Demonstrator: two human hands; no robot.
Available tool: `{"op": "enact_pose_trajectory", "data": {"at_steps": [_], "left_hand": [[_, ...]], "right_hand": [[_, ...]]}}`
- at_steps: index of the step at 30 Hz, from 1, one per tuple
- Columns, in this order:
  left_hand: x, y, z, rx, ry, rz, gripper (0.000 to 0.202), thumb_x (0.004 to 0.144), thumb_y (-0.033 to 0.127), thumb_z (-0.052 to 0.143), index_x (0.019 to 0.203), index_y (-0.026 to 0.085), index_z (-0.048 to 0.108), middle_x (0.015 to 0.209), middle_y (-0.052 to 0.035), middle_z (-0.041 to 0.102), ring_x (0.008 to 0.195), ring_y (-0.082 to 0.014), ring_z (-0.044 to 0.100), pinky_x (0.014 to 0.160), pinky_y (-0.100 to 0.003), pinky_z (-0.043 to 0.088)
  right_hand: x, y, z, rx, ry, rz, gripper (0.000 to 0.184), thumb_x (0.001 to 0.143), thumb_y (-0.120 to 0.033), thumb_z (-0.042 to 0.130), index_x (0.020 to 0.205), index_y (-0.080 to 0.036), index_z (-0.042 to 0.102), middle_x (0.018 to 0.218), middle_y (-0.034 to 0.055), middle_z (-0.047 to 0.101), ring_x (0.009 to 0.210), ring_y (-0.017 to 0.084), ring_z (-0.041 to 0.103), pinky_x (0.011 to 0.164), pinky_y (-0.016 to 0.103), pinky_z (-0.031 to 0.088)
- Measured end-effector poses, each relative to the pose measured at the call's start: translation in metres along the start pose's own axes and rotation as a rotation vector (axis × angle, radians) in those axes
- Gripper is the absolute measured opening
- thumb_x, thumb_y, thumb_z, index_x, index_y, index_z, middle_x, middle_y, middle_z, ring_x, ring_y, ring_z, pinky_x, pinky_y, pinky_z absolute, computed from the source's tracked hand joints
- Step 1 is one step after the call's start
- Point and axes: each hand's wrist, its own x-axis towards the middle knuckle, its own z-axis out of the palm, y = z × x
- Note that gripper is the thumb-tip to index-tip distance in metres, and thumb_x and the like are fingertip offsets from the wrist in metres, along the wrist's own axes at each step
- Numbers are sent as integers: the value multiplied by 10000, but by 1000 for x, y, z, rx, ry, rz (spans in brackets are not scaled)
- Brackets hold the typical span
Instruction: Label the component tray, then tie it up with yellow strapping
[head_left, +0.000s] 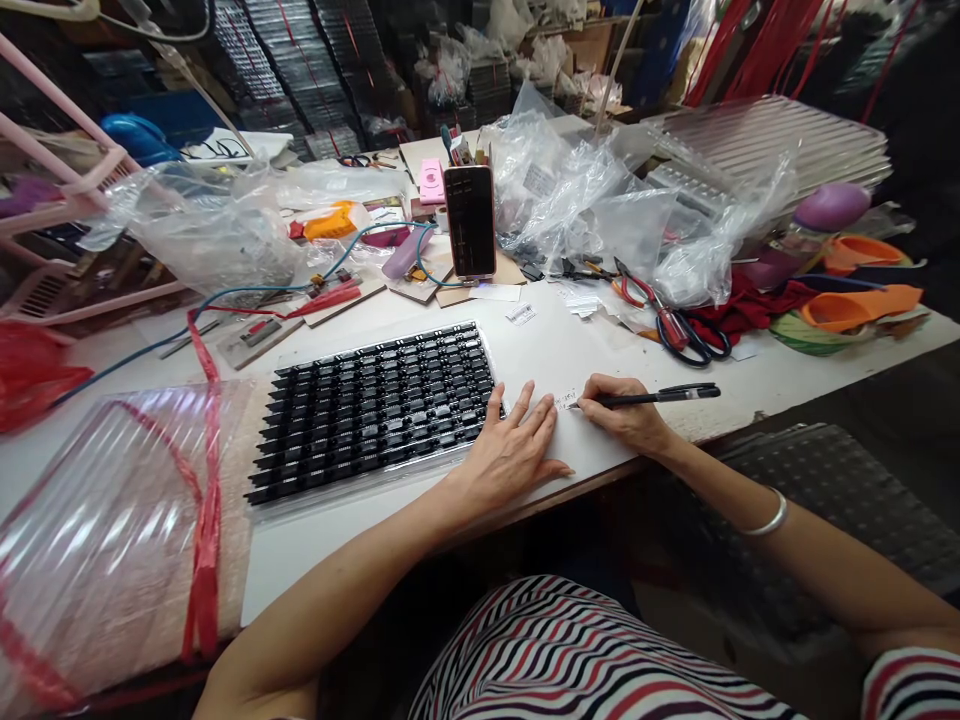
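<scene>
A black pen (660, 395) is gripped in my right hand (626, 412), its tip low over a small white paper label (564, 402) that bears handwriting. Flat on the white tabletop, fingers spread, rests my left hand (514, 450); its fingertips reach the label's left side. Just left of that hand lies a clear plastic tray (367, 478) filled with rows of black electronic parts (375, 410). The label's right part is hidden behind my right fingers.
A phone (470, 222) stands upright behind the tray. Scissors (679, 335), red-handled pliers (634, 285) and crumpled plastic bags (592, 190) lie at the back right. Clear trays tied with red ribbon (206, 500) sit at left. A blue cable (247, 292) crosses the table.
</scene>
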Motion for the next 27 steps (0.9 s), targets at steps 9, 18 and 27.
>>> {"op": "enact_pose_trajectory", "data": {"at_steps": [9, 18, 27], "left_hand": [[0, 0, 1, 14, 14, 2, 681, 879, 623, 286, 1305, 122, 465, 1387, -143, 441, 1349, -333, 265, 1066, -587, 177], [0, 0, 2, -11, 12, 2, 690, 886, 619, 262, 1305, 106, 457, 1401, -127, 427, 1351, -340, 254, 1068, -596, 159], [0, 0, 1, -21, 16, 6, 700, 890, 618, 247, 1308, 97, 453, 1401, -134, 425, 1348, -343, 256, 1066, -600, 154]], "right_hand": [[-1, 1, -1, -2, -2, 1, 170, 774, -231, 531, 613, -185, 504, 540, -28, 489, 513, 108, 401, 484, 249, 304], [-1, 1, -1, 2, -4, 3, 165, 776, -218, 533, 616, -184, 510, 538, -33, 482, 508, 106, 396, 484, 250, 301], [-1, 1, 0, -11, 8, -2, 164, 781, -221, 528, 622, -185, 504, 553, -32, 488, 523, 112, 416, 501, 252, 318]]}}
